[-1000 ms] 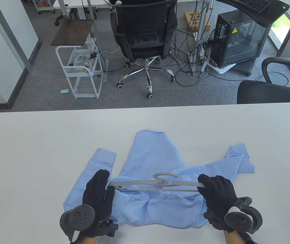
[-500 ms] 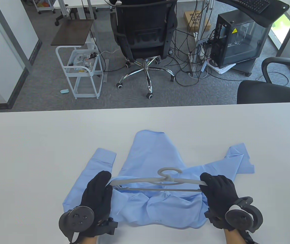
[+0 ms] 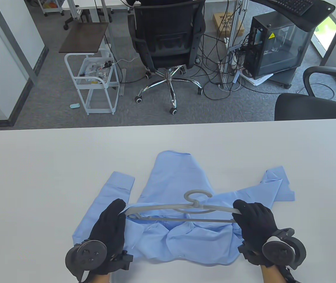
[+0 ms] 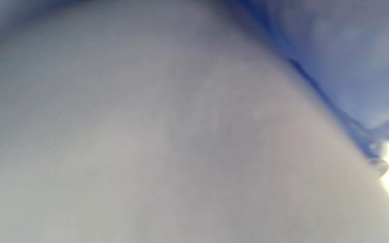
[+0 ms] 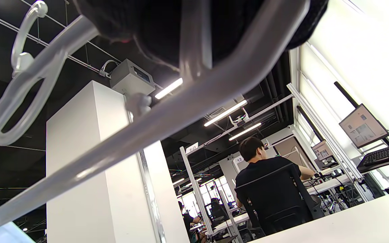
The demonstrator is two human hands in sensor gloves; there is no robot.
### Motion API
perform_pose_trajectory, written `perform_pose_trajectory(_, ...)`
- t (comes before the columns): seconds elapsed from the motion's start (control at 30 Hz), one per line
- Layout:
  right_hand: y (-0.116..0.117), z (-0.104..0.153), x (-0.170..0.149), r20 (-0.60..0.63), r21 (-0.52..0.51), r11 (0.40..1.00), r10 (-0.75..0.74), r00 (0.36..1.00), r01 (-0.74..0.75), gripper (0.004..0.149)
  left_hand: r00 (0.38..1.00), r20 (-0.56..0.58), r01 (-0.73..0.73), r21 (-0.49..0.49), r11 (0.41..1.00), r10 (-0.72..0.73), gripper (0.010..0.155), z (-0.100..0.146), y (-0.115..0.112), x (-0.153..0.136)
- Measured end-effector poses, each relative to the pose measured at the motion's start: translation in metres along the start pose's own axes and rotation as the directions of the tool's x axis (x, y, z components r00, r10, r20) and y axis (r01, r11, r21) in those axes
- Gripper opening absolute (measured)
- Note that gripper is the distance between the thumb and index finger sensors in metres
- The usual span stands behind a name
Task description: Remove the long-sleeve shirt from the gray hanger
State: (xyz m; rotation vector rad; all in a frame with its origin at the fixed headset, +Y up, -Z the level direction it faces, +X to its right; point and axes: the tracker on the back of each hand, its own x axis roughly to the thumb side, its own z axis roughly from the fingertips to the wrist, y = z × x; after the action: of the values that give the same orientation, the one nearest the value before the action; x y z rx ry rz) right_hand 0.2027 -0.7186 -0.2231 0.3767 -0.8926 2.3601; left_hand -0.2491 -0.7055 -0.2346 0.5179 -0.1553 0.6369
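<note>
Overhead, a white table (image 3: 53,165) fronts grey office carpet; one light-blue long-sleeve shirt (image 3: 182,233) at 6 o'clock; left hand (image 3: 110,225) and right hand (image 3: 255,221) grip one grey plastic hanger (image 3: 179,209).

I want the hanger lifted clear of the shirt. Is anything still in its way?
Mostly not. The right hand grips the hanger at its bare right end. At the left end, by the left hand, shirt fabric lies against the tip; whether it still wraps it cannot be told. Nothing else lies on the hanger.
</note>
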Motion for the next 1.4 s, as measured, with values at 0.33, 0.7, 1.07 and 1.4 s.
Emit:
perform_pose_trajectory(0.33,0.002,-0.001,-0.001,-0.029,0.051,0.999,0.021,0.999,-0.02,0.047,0.995,-0.071,0.076,0.066,0.995,-0.071,0.051,-0.001,0.004,-0.006)
perform_pose_trajectory(0.7,0.002,-0.002,-0.005,-0.069,0.063,0.998,0.01,0.998,-0.006,0.046,0.983,-0.149,0.115,0.033,0.993,-0.108,0.051,-0.003,-0.001,-0.014)
perform_pose_trajectory(1.07,0.0,-0.002,-0.01,-0.129,0.056,0.998,-0.019,0.991,0.026,0.047,0.967,-0.198,0.158,-0.038,0.987,-0.162,0.051,-0.005,-0.007,-0.016)
perform_pose_trajectory(1.4,-0.002,0.0,-0.021,-0.229,0.004,0.995,-0.092,0.969,0.096,0.049,0.925,-0.245,0.236,-0.23,0.944,-0.291,0.05,-0.01,-0.027,-0.032)
